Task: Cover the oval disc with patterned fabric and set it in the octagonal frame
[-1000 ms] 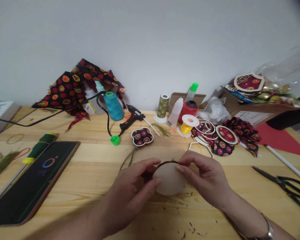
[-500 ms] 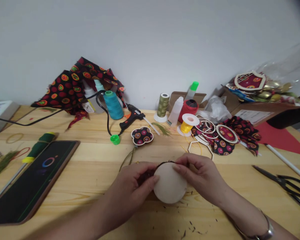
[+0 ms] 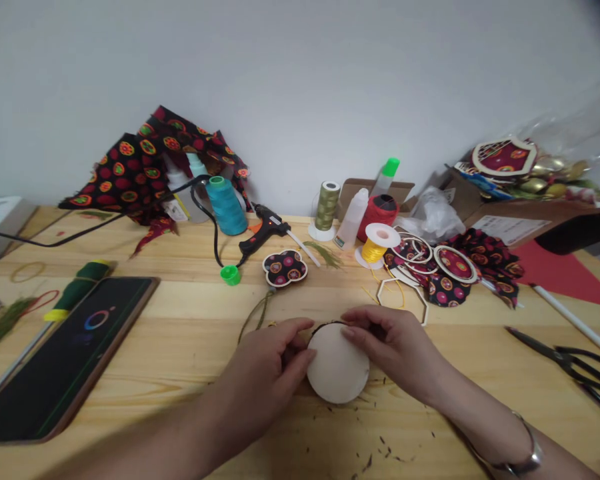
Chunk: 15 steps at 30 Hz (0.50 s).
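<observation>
One pale disc [image 3: 338, 368], left hand [image 3: 266, 368], right hand [image 3: 396, 350], both grips clamped on it

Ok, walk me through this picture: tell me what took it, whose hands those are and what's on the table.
No machine here: a person works bare-handed, and the one camera sits on their head, looking forward and down. The left hand and right hand both pinch a pale round disc with a dark rim over the wooden table. Behind lie a black glue gun, a teal thread spool, a yellow spool and patterned cloth; a dark tablet sits left, black scissors right.
</observation>
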Each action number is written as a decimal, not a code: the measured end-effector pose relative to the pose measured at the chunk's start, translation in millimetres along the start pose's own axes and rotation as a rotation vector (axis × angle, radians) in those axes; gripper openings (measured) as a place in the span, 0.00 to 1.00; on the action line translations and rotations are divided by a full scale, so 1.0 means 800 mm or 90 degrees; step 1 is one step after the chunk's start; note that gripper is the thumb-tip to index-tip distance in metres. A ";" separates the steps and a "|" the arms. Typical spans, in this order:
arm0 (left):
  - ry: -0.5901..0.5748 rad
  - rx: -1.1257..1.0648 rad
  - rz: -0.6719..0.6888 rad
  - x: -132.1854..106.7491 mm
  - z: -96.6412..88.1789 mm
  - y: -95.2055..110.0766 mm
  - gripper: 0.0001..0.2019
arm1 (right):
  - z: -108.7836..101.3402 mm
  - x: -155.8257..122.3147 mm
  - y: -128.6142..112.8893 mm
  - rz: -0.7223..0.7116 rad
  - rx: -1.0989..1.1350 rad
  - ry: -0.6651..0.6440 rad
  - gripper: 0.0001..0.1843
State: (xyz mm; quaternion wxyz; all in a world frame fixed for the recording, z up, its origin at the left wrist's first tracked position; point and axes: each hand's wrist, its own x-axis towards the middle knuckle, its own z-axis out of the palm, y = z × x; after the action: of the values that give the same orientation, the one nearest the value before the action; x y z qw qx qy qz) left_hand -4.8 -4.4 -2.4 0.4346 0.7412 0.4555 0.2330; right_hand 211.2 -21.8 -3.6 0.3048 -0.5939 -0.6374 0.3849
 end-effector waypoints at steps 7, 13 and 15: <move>0.033 0.134 0.106 -0.005 0.003 -0.006 0.13 | -0.001 0.000 0.004 -0.098 -0.115 0.073 0.12; 0.047 0.228 0.141 -0.010 0.003 -0.007 0.14 | -0.011 -0.001 -0.007 -0.230 -0.122 0.115 0.10; 0.055 0.248 0.167 -0.009 -0.001 -0.001 0.11 | -0.017 -0.003 -0.013 -0.331 -0.104 0.068 0.12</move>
State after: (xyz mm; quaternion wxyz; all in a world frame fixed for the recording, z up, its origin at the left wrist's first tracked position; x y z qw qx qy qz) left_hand -9.6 -10.3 -2.5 0.2293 0.8532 0.4099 0.2267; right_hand 217.9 -22.1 12.3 0.3778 -0.4524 -0.7804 0.2087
